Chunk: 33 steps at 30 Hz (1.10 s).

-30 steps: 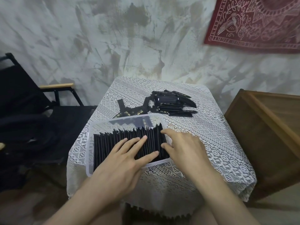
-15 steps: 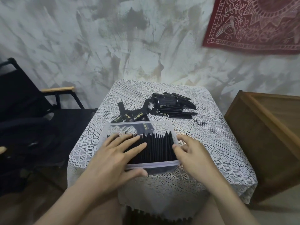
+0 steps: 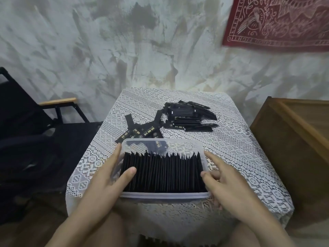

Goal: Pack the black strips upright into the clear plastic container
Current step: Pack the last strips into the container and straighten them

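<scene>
A clear plastic container (image 3: 165, 195) stands at the near edge of the lace-covered table (image 3: 240, 148). A dense row of black strips (image 3: 163, 172) stands upright inside it; the back part holds only a strip or two. My left hand (image 3: 106, 177) lies against the container's left wall, fingers straight along the outside and thumb resting on the strips. My right hand (image 3: 229, 184) sits at the right wall, index finger stretched along it and thumb touching the rim. A loose pile of black strips (image 3: 188, 116) lies behind the container.
A few flat strips with gold marks (image 3: 140, 132) lie just behind the container's left corner. A black folding chair (image 3: 26, 131) stands to the left, a wooden box (image 3: 293, 139) to the right. A red cloth (image 3: 277, 22) hangs on the wall.
The container has slid right to the middle of the table's near edge. My left hand came off the top of the strips to the left wall. My right hand stayed at the right wall.
</scene>
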### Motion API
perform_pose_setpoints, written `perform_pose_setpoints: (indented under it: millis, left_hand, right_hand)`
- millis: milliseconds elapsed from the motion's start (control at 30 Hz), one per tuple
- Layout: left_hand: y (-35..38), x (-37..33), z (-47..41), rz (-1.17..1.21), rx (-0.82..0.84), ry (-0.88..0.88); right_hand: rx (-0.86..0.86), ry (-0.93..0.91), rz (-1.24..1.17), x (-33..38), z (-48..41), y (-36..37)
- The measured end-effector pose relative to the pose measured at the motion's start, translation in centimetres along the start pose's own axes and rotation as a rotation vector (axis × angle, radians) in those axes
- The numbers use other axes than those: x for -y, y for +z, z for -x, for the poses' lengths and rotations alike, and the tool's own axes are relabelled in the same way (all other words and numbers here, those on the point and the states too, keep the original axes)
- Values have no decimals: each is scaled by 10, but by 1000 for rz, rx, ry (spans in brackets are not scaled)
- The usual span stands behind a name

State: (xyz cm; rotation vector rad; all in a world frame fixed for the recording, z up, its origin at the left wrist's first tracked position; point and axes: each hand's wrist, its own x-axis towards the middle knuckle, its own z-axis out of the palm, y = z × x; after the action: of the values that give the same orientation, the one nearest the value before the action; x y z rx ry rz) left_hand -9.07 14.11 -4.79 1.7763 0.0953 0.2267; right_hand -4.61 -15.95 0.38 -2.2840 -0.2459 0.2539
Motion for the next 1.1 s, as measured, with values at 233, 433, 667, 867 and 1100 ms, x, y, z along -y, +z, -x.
perform_pose_setpoints:
  millis: [233, 433, 667, 867, 1100]
  left_hand:
    - [10, 2, 8, 18, 87, 109]
    - [5, 5, 7, -85, 82, 122]
    - [1, 7, 7, -227, 52, 125]
    - [0, 8, 7, -279, 36, 130]
    - [1, 8, 9, -247, 29, 115]
  right_hand:
    - [-211, -31, 306, 18, -40, -32]
    - [19, -178, 472, 86, -141, -3]
    - [333, -103, 687, 113, -215, 56]
    - [414, -107, 679, 102, -228, 59]
    - [342, -145, 511, 77, -226, 24]
